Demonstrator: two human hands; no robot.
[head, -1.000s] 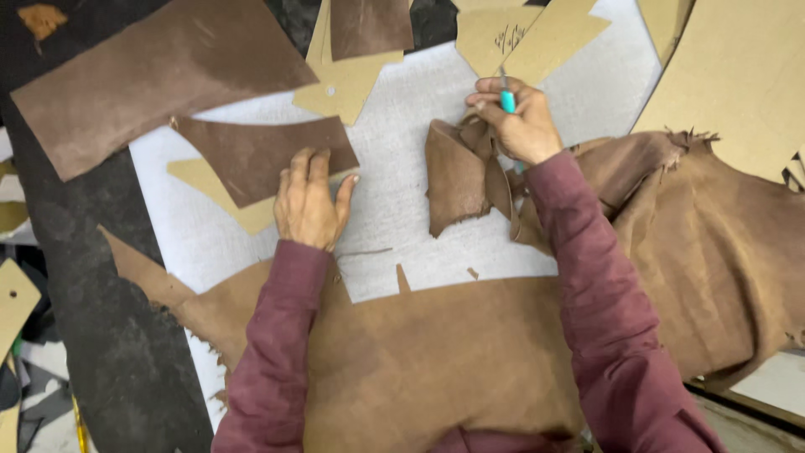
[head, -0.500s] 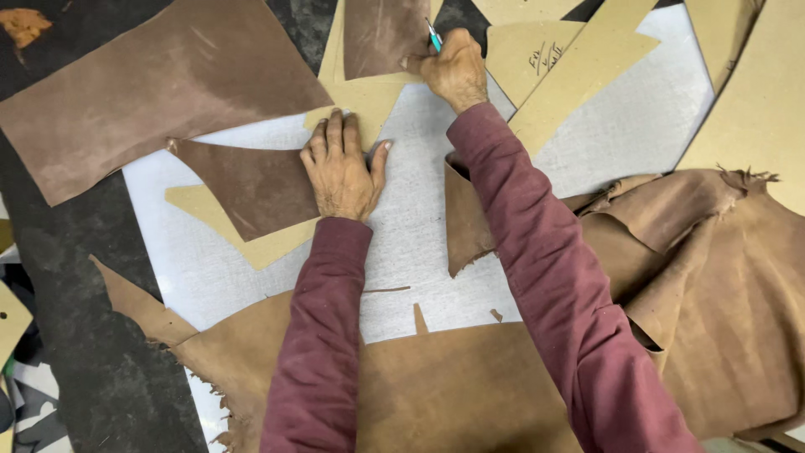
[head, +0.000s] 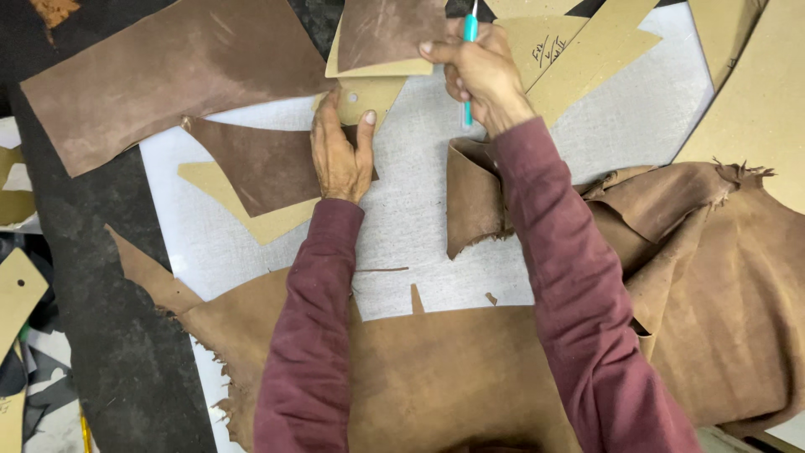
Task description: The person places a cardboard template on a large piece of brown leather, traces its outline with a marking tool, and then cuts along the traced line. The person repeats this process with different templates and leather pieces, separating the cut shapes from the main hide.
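- The right hand (head: pixel 482 71) has its grip clamped on a teal pen (head: pixel 470 33), held upright, thumb pinching the leather piece (head: pixel 390 32) on its card pattern (head: pixel 373 69).
- That piece lies just left of the right hand.
- The left hand (head: pixel 342 151) lies flat, fingers apart, pressing a lower card pattern (head: pixel 369 96) to the desk (head: pixel 419 210), just below.

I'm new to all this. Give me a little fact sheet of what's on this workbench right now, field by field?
Left hand: flat on a dark brown cut leather piece lying over a tan cardboard pattern
Right hand: grips a teal-handled tool, thumb on a square brown leather piece
Surface: white cutting board
Near edge: large tan-brown leather hide, ragged edges
Far left: long brown leather panel
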